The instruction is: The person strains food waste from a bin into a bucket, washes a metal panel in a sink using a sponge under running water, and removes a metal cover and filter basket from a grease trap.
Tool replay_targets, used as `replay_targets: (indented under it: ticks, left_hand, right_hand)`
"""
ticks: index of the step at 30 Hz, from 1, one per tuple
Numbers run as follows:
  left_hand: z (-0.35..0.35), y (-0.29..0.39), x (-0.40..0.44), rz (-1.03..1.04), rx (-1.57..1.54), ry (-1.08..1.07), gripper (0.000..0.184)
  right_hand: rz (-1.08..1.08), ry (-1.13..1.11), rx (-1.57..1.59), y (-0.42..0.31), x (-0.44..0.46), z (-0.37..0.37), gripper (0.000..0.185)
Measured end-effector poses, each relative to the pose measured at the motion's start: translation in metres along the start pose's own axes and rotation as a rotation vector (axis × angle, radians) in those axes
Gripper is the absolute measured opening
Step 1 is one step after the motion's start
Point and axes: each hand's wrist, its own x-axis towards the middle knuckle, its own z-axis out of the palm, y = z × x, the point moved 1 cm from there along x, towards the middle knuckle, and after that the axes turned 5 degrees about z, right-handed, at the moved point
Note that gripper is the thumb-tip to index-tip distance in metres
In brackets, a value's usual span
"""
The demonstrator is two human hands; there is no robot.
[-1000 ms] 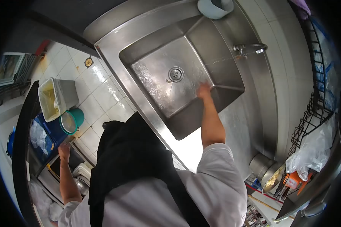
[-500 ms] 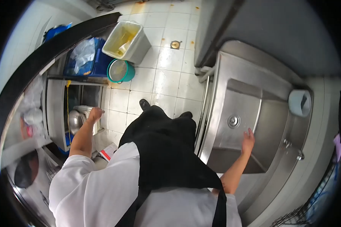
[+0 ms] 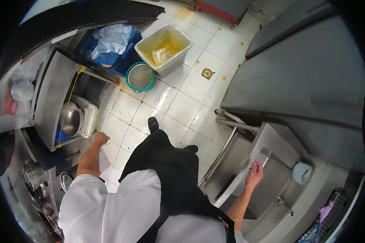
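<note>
Moderately bright at the centre, lit coolly and fairly evenly, apparently from overhead. Streaked with white glare across the floor (image 3: 172, 105), glinting more softly off the bowl (image 3: 71, 118) and dulled to a grey sheen inside the sink (image 3: 278, 178). Pale on the shirt (image 3: 87, 198), almost swallowed into black on the apron (image 3: 172, 174). Dimmer and flatter toward the grey cabinet (image 3: 296, 81). Strongly bent by the wide lens, bowing the black panel (image 3: 85, 18) into an arc. Darkened to black at the corners, tinged blue along the left edge. Smeared among the pots (image 3: 34, 174), slightly soft at the fingers (image 3: 256, 166), crisper along the tile joints.
</note>
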Motion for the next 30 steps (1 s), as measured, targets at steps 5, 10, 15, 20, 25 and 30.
replay_targets:
  ticks: [5, 10, 15, 20, 25, 30]
  left_hand:
    - [0.01, -0.059, 0.037, -0.4, -0.48, 0.286, 0.046]
    - [-0.079, -0.11, 0.051, -0.333, -0.638, 0.488, 0.033]
    - [-0.212, -0.169, 0.038, -0.472, -0.449, 0.886, 0.025]
    - [-0.3, -0.252, 0.061, -0.515, -0.154, 1.135, 0.024]
    - [-0.272, -0.332, 0.108, -0.594, -0.151, 1.144, 0.025]
    - [-0.299, -0.328, 0.116, -0.782, -0.161, 0.936, 0.034]
  right_hand:
    - [0.16, -0.313, 0.188, -0.056, 0.005, 0.13, 0.019]
    - [0.4, -0.511, 0.394, -0.068, 0.043, 0.242, 0.023]
    - [-0.181, -0.451, -0.407, -0.108, 0.055, 0.317, 0.027]
    - [-0.121, -0.578, -0.325, -0.148, 0.084, 0.404, 0.02]
    - [-0.352, -0.574, -0.45, -0.213, 0.146, 0.535, 0.029]
    - [-0.46, -0.479, -0.418, -0.289, 0.242, 0.666, 0.03]
